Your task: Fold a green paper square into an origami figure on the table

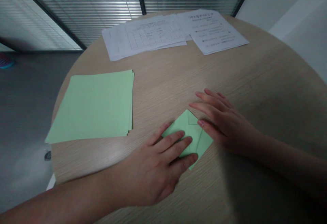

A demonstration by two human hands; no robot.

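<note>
A small folded piece of light green paper (194,131) lies on the round wooden table (255,81). My left hand (158,164) rests flat on its near left part, fingers stretched out over the folds. My right hand (224,122) lies flat beside its right edge, fingers extended, the thumb tip touching the paper's right side. Neither hand grips the paper; both press or rest on it.
A stack of light green square sheets (94,105) lies to the left. Printed white papers (153,35) and another printed sheet (214,30) lie at the table's far side. Window blinds stand behind; grey floor lies at the left.
</note>
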